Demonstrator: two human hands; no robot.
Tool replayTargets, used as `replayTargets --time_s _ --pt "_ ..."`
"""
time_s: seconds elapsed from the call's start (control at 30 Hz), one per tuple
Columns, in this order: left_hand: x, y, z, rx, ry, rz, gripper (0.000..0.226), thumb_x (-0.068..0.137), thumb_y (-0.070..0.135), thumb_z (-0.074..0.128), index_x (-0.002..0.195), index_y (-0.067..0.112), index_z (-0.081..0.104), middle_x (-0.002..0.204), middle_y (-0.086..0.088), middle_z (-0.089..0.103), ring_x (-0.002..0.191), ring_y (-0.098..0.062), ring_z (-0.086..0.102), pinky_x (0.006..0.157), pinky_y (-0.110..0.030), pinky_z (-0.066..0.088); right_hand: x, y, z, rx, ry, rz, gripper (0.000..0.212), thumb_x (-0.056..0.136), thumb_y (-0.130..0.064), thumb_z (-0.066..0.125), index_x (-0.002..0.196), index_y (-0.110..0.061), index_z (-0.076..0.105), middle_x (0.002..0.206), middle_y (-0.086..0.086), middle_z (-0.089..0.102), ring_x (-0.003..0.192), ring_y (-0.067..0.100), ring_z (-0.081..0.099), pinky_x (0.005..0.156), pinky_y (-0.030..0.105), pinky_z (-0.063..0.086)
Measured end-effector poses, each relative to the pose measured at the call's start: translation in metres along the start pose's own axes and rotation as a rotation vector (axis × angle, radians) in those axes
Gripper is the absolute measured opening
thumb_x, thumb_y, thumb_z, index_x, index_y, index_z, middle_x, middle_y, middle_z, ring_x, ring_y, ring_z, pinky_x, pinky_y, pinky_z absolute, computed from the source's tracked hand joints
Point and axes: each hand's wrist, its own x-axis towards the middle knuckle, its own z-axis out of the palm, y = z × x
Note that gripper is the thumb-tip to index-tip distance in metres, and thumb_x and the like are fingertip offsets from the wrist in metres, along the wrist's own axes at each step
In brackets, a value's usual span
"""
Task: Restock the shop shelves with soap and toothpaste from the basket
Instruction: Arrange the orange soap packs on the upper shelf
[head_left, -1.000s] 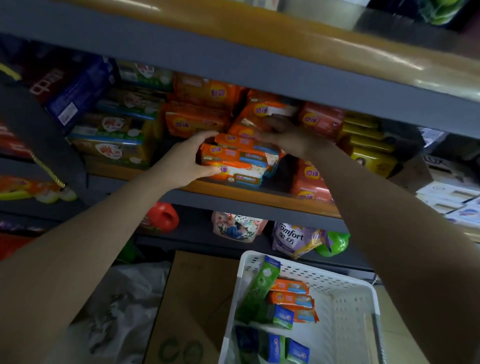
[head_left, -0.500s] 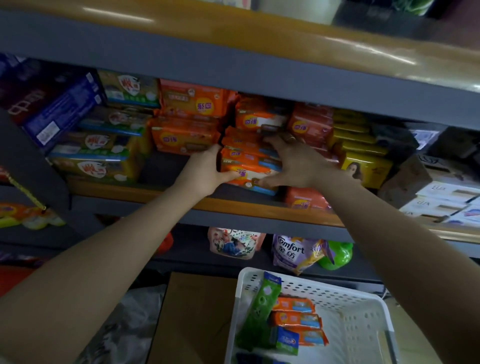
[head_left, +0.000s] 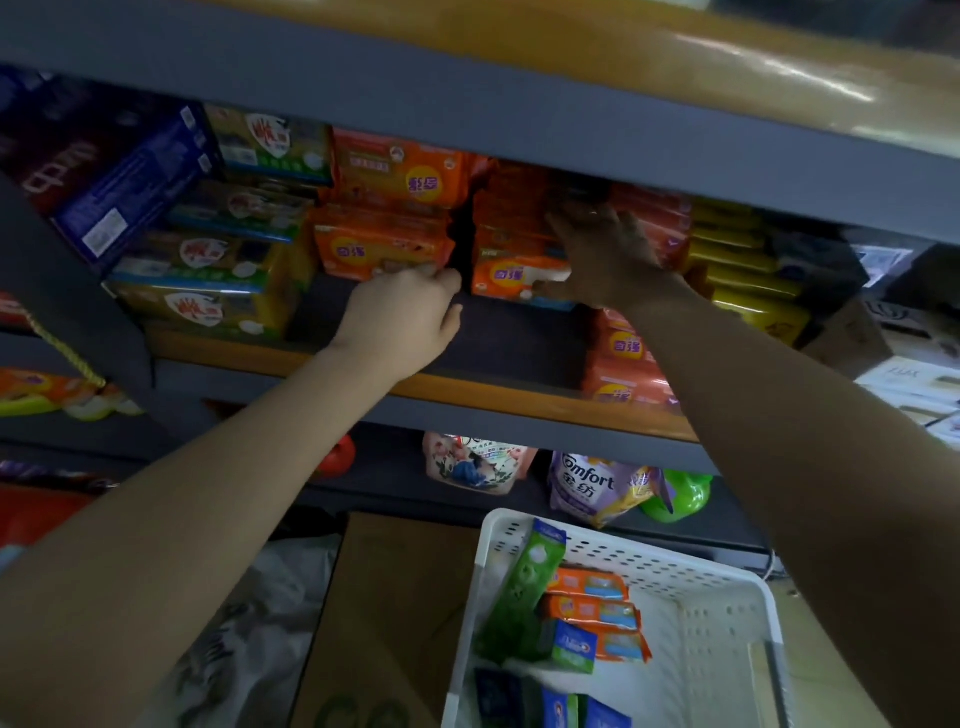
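A stack of orange soap packs (head_left: 511, 270) sits deep on the middle shelf (head_left: 467, 389). My right hand (head_left: 608, 254) lies spread against the stack's front, thumb along the lowest pack. My left hand (head_left: 410, 312) hovers left of the stack with loosely curled fingers, knuckles by the lower corner of another orange soap pack (head_left: 379, 247), holding nothing. Below stands the white perforated basket (head_left: 727, 582). In it are a green toothpaste box (head_left: 524, 587), orange soap packs (head_left: 597, 613) and blue boxes (head_left: 566, 649).
Yellow-green packs (head_left: 208, 291) and dark blue boxes (head_left: 130, 182) fill the shelf's left. Yellow packs (head_left: 748, 270) and more orange packs (head_left: 628, 364) are to the right. Refill pouches (head_left: 587, 483) stand on the lower shelf. A cardboard box (head_left: 395, 613) sits left of the basket.
The orange soap stack has gone from the shelf's front edge to deep inside. My left hand has come off it and drawn back left. My right hand stays against it.
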Motion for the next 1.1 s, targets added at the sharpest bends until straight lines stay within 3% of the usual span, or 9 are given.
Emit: replayTargets --time_s 0.13,0.23,0.33,0.47,0.53,0.67,0.87,0.97,1.1 --pt "-0.019 0.015 -0.015 -0.037 0.198 0.22 0.027 0.084 0.019 0.043 0.091 0.004 0.065 0.083 -0.012 0.067 0.084 -0.033 0.062 0.052 -0.036 0.051 -0.028 -0.013 0.004 -0.005 0.163 0.054 0.066 0.084 -0.044 0.058 0.138 -0.011 0.038 0.143 0.016 0.041 0.129 0.036 0.039 0.104 0.045 0.033" --pt "-0.042 0.035 -0.019 -0.026 0.158 0.342 0.027 0.082 0.019 0.041 0.086 0.008 0.066 0.076 -0.007 0.066 0.075 -0.028 0.062 0.048 -0.031 0.049 -0.076 -0.011 0.007 0.018 0.43 -0.008 0.037 0.081 -0.031 0.055 0.11 -0.008 0.062 0.109 0.018 0.065 0.095 0.037 0.062 0.076 0.04 0.049" --pt "-0.069 0.058 -0.01 -0.055 -0.023 0.376 0.025 0.082 0.021 0.042 0.089 0.011 0.064 0.077 -0.004 0.065 0.073 -0.025 0.063 0.044 -0.029 0.047 -0.136 0.002 0.013 0.117 0.453 -0.103 0.018 0.079 -0.02 0.053 0.089 -0.008 0.062 0.086 0.015 0.064 0.074 0.034 0.061 0.059 0.035 0.047" --pt "-0.094 0.093 0.026 -0.074 -0.442 0.356 0.024 0.089 0.021 0.049 0.11 0.013 0.055 0.1 -0.007 0.064 0.089 -0.029 0.064 0.059 -0.034 0.046 -0.213 0.022 0.044 0.302 0.183 -0.044 0.018 0.081 -0.017 0.046 0.076 -0.005 0.059 0.075 0.015 0.062 0.059 0.036 0.06 0.038 0.03 0.041" --pt "-0.101 0.109 0.047 -0.026 -0.611 0.353 0.027 0.092 0.024 0.043 0.116 0.014 0.05 0.112 -0.005 0.059 0.095 -0.026 0.06 0.062 -0.034 0.044 -0.244 0.028 0.072 0.35 0.017 0.024 0.019 0.082 -0.017 0.048 0.087 -0.006 0.062 0.087 0.016 0.065 0.068 0.038 0.064 0.044 0.034 0.046" --pt "-0.105 0.135 0.083 -0.106 -0.673 0.276 0.03 0.093 0.021 0.043 0.122 0.014 0.05 0.117 -0.006 0.056 0.098 -0.025 0.057 0.068 -0.035 0.044 -0.289 0.027 0.145 0.387 -0.402 0.173 0.031 0.092 -0.025 0.046 0.121 -0.016 0.054 0.125 0.008 0.056 0.114 0.031 0.055 0.084 0.038 0.047" --pt "-0.101 0.156 0.135 -0.228 -0.689 0.218 0.026 0.091 0.017 0.047 0.115 0.01 0.056 0.114 -0.008 0.058 0.098 -0.026 0.058 0.078 -0.035 0.048 -0.317 -0.009 0.238 0.426 -0.588 0.087 0.043 0.093 -0.031 0.047 0.133 -0.018 0.041 0.142 0.006 0.042 0.129 0.026 0.04 0.104 0.038 0.033" --pt "-0.098 0.168 0.15 -0.221 -0.708 0.23 0.026 0.09 0.014 0.049 0.113 0.008 0.058 0.113 -0.009 0.06 0.101 -0.027 0.057 0.074 -0.03 0.042 -0.327 -0.02 0.264 0.329 -0.563 0.026 0.057 0.085 -0.034 0.06 0.133 -0.013 0.039 0.141 0.008 0.04 0.129 0.028 0.039 0.104 0.04 0.034" --pt "-0.1 0.192 0.166 -0.199 -0.825 0.248 0.026 0.09 0.016 0.049 0.114 0.008 0.058 0.116 -0.01 0.06 0.106 -0.027 0.056 0.085 -0.038 0.047 -0.338 -0.025 0.278 0.155 -0.439 0.008 0.033 0.063 -0.021 0.064 0.096 -0.015 0.069 0.098 0.005 0.071 0.09 0.022 0.067 0.073 0.031 0.052"
